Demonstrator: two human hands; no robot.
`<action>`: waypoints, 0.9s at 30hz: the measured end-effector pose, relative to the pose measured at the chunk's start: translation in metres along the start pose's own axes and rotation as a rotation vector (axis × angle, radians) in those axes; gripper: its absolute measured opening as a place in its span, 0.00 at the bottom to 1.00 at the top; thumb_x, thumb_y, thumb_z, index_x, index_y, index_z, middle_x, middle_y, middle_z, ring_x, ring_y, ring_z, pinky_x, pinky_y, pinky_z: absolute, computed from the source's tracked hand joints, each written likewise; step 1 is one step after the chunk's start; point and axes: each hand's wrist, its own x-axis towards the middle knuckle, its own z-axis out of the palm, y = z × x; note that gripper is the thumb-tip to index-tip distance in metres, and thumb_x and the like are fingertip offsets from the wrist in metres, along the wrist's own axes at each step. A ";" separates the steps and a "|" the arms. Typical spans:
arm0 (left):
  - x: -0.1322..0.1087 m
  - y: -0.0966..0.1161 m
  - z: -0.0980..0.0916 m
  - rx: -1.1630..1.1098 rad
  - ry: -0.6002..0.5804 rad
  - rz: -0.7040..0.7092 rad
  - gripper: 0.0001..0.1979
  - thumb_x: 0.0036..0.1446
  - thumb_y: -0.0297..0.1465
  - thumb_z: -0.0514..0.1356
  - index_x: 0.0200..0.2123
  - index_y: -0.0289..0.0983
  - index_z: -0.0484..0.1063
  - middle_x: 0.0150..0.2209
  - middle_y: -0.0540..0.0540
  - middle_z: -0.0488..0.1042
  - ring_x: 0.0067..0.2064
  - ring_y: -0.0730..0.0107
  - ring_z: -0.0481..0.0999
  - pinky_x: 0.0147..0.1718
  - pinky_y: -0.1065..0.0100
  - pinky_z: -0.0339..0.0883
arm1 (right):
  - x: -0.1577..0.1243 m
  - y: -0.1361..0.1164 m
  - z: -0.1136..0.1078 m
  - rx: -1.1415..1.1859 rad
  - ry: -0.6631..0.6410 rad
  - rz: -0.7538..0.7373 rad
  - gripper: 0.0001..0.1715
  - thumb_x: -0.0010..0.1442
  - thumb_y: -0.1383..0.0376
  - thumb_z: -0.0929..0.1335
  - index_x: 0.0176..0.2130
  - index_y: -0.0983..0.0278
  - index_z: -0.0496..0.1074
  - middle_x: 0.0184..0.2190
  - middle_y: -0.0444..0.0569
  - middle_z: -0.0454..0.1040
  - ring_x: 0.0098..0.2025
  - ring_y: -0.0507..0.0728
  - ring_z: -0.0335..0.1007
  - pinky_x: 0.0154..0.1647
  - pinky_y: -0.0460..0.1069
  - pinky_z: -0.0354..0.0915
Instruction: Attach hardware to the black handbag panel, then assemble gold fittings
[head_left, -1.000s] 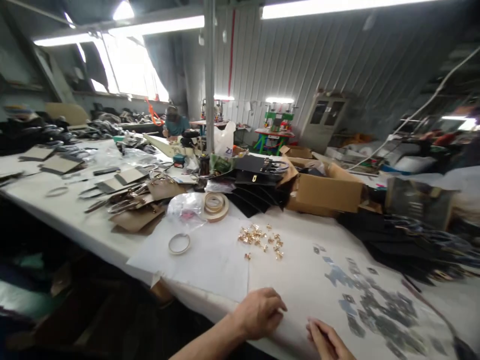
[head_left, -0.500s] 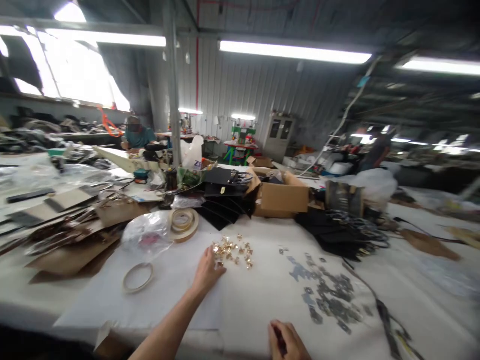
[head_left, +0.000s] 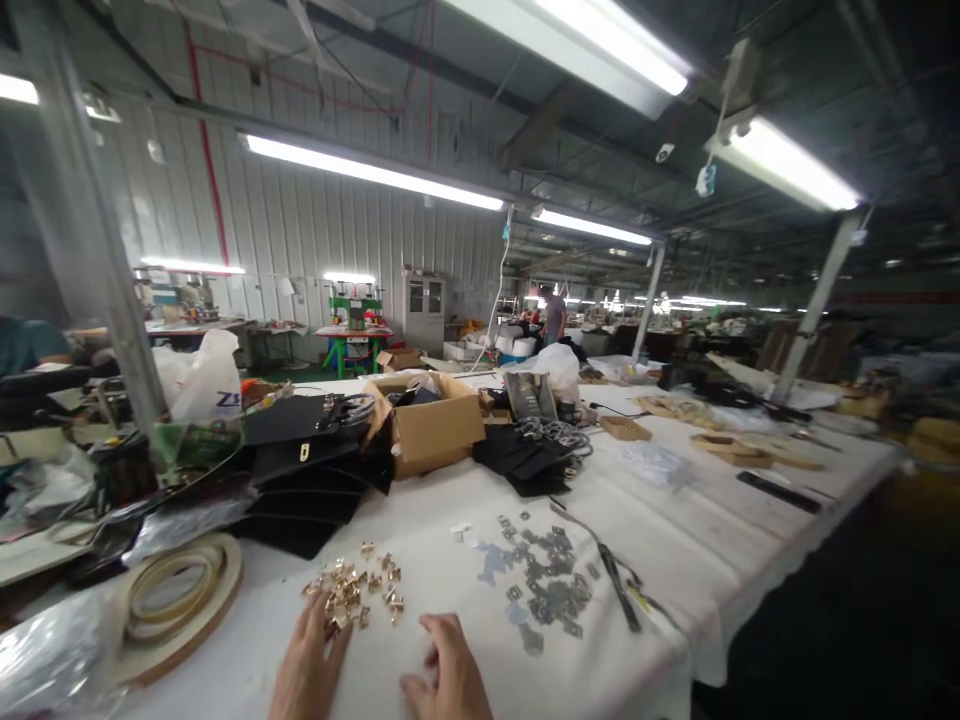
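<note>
The tabletop (head_left: 607, 655) was covered in pale, faintly creased cloth that hung over its right edge. Toward its far edge, left of centre, lay a fanned stack of black panels (head_left: 307, 510), matte and flat, the top one bearing a small gold-toned plate with a slot. Just right of it stood an open cardboard box (head_left: 439, 435), plain brown on its near face. Behind the stack sat a thin white plastic bag (head_left: 208, 385), printed in blue with a "Z" and a second character too blurred to read. Near the left side lay tan tape rolls (head_left: 227, 600), smooth rings nested together.

Both hands reached in from the near edge. The right hand (head_left: 448, 665) was empty, thumb and fingers moderately apart above the cloth. The left hand (head_left: 311, 655) had its fingertips at the fittings; whether it gripped one could not be told.

Thin grey metal plates (head_left: 551, 600), mostly squarish, lay scattered between the fittings and the right edge. Smallest were the shiny gold-toned fittings (head_left: 349, 590), heaped near the near edge, left of the plates.
</note>
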 end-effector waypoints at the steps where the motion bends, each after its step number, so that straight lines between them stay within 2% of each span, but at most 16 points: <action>1: -0.001 -0.002 0.001 -0.017 -0.003 0.008 0.28 0.60 0.47 0.59 0.61 0.42 0.65 0.62 0.38 0.71 0.46 0.52 0.83 0.47 0.52 0.79 | 0.011 -0.006 0.006 0.022 -0.009 -0.001 0.43 0.44 0.73 0.74 0.58 0.53 0.68 0.48 0.49 0.75 0.35 0.57 0.75 0.36 0.49 0.74; 3: 0.000 -0.006 0.004 -0.050 0.010 0.008 0.27 0.58 0.48 0.60 0.58 0.42 0.68 0.60 0.40 0.73 0.44 0.52 0.84 0.46 0.53 0.80 | 0.033 -0.015 0.021 0.049 -0.041 0.022 0.46 0.44 0.74 0.75 0.60 0.54 0.66 0.51 0.51 0.72 0.40 0.60 0.75 0.42 0.52 0.75; 4: 0.001 -0.009 0.005 -0.071 0.026 0.007 0.27 0.57 0.48 0.61 0.56 0.43 0.69 0.60 0.40 0.73 0.44 0.52 0.84 0.46 0.53 0.80 | 0.042 -0.018 0.029 0.060 -0.061 0.039 0.45 0.44 0.74 0.75 0.59 0.54 0.67 0.50 0.50 0.72 0.41 0.61 0.75 0.43 0.53 0.75; 7: 0.008 -0.015 0.007 -0.137 0.051 -0.006 0.24 0.54 0.48 0.62 0.51 0.42 0.73 0.59 0.41 0.73 0.44 0.53 0.84 0.47 0.54 0.81 | 0.066 -0.018 0.056 0.062 -0.097 0.042 0.31 0.48 0.75 0.73 0.51 0.56 0.72 0.44 0.48 0.73 0.42 0.61 0.75 0.45 0.54 0.74; 10: 0.015 -0.015 0.007 -0.149 0.032 -0.066 0.23 0.52 0.49 0.64 0.45 0.40 0.75 0.56 0.40 0.74 0.42 0.53 0.84 0.46 0.55 0.81 | 0.084 -0.013 0.078 0.028 -0.052 -0.009 0.18 0.53 0.75 0.69 0.43 0.58 0.74 0.40 0.48 0.74 0.42 0.61 0.75 0.46 0.55 0.73; 13: 0.019 -0.010 0.006 -0.101 0.056 -0.133 0.26 0.51 0.50 0.63 0.46 0.37 0.74 0.58 0.36 0.71 0.40 0.53 0.84 0.44 0.54 0.82 | 0.092 -0.010 0.084 0.115 -0.017 -0.053 0.21 0.54 0.74 0.69 0.47 0.59 0.73 0.43 0.50 0.73 0.40 0.60 0.75 0.43 0.53 0.73; 15: 0.020 -0.007 0.005 -0.058 0.071 -0.112 0.27 0.53 0.50 0.62 0.49 0.38 0.73 0.61 0.36 0.68 0.44 0.51 0.83 0.43 0.54 0.82 | 0.092 -0.008 0.079 0.234 -0.013 -0.057 0.24 0.55 0.72 0.69 0.52 0.60 0.72 0.45 0.51 0.73 0.35 0.56 0.74 0.34 0.49 0.73; 17: 0.018 -0.003 0.005 -0.001 0.071 -0.017 0.24 0.56 0.49 0.60 0.50 0.41 0.72 0.62 0.38 0.67 0.55 0.45 0.78 0.46 0.53 0.81 | 0.089 -0.008 0.071 0.327 0.003 -0.018 0.22 0.58 0.69 0.68 0.52 0.60 0.72 0.47 0.52 0.73 0.30 0.53 0.72 0.29 0.47 0.71; 19: 0.015 0.000 0.005 0.073 0.068 0.090 0.21 0.59 0.46 0.58 0.51 0.43 0.72 0.62 0.40 0.67 0.65 0.43 0.69 0.52 0.50 0.78 | 0.087 -0.008 0.060 0.367 0.052 0.061 0.16 0.61 0.64 0.68 0.49 0.60 0.74 0.46 0.51 0.75 0.29 0.52 0.71 0.30 0.47 0.70; 20: 0.013 0.001 0.005 0.113 0.061 0.114 0.20 0.60 0.45 0.57 0.52 0.44 0.72 0.62 0.40 0.67 0.66 0.44 0.67 0.54 0.49 0.77 | 0.087 -0.007 0.054 0.379 0.081 0.110 0.15 0.62 0.61 0.69 0.48 0.61 0.75 0.44 0.50 0.76 0.29 0.52 0.71 0.31 0.48 0.71; 21: 0.011 0.004 0.006 0.152 0.041 0.114 0.19 0.62 0.43 0.56 0.53 0.44 0.71 0.62 0.40 0.67 0.65 0.45 0.69 0.54 0.49 0.77 | 0.090 -0.006 0.047 0.392 0.110 0.162 0.16 0.62 0.58 0.69 0.47 0.61 0.76 0.43 0.50 0.77 0.28 0.53 0.71 0.31 0.48 0.71; 23: 0.006 0.009 0.007 0.209 -0.061 0.096 0.17 0.64 0.42 0.53 0.53 0.46 0.71 0.60 0.41 0.68 0.58 0.48 0.77 0.46 0.52 0.80 | 0.101 0.000 0.033 0.420 0.154 0.264 0.22 0.61 0.51 0.70 0.47 0.62 0.77 0.38 0.49 0.78 0.28 0.54 0.71 0.29 0.48 0.70; 25: 0.003 0.015 0.010 0.235 -0.185 0.097 0.15 0.66 0.41 0.51 0.50 0.47 0.73 0.55 0.42 0.72 0.47 0.54 0.83 0.36 0.60 0.81 | 0.122 0.013 0.016 0.428 0.177 0.342 0.29 0.59 0.45 0.70 0.48 0.64 0.77 0.34 0.49 0.78 0.27 0.55 0.72 0.28 0.48 0.70; 27: 0.001 0.020 0.012 0.245 -0.288 0.132 0.15 0.68 0.38 0.48 0.45 0.46 0.75 0.49 0.43 0.75 0.41 0.61 0.83 0.33 0.67 0.78 | 0.152 0.032 -0.003 0.388 0.186 0.379 0.33 0.56 0.43 0.70 0.48 0.65 0.78 0.32 0.50 0.79 0.27 0.56 0.73 0.27 0.48 0.69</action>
